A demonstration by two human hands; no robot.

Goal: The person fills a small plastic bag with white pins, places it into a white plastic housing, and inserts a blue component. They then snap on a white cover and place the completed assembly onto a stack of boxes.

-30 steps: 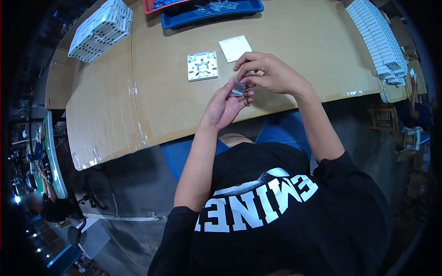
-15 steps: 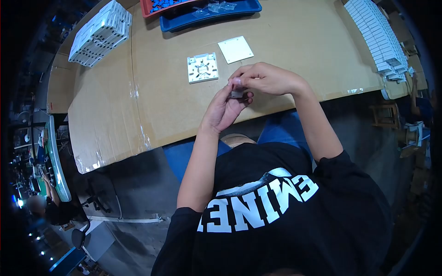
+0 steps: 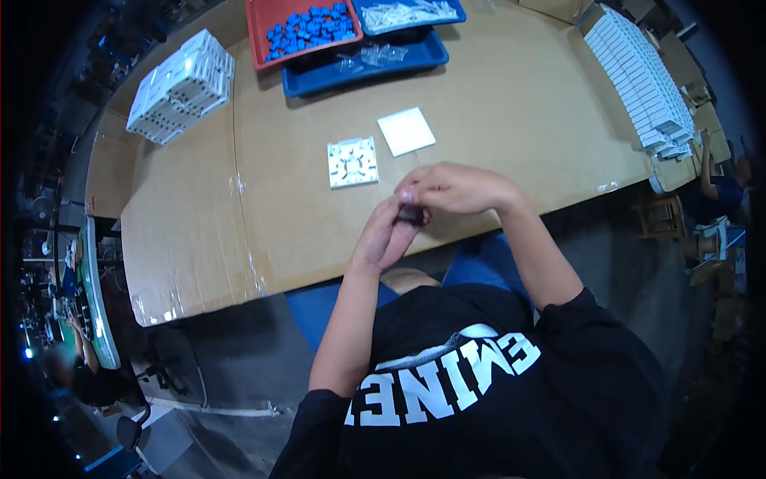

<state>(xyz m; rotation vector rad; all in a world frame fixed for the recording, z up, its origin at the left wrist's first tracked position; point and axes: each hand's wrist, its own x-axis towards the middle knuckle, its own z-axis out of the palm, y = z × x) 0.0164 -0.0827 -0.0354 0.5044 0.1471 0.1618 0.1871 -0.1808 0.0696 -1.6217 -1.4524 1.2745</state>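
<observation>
My left hand [image 3: 388,235] and my right hand [image 3: 455,188] meet above the table's front edge, their fingertips pressed together. Whatever they pinch is small and mostly covered by the fingers; I cannot make out its kind. Just beyond them on the cardboard lies a white square plastic base [image 3: 353,163], its moulded inner side with dark slots facing up. To its right, slightly turned, is a flat white square cover [image 3: 406,132]. Neither hand touches these two pieces.
At the back stand a red tray [image 3: 260,56] of blue plastic parts, a blue tray [image 3: 319,82] with clear bags and another blue tray [image 3: 415,25] of white parts. White stacks [image 3: 182,86] rise at left and right [image 3: 638,80]. Other people sit at both sides.
The view has tilted up, so more of the trays shows and everything sits lower. Both hands stay together; the fingers have closed further over the small thing.
</observation>
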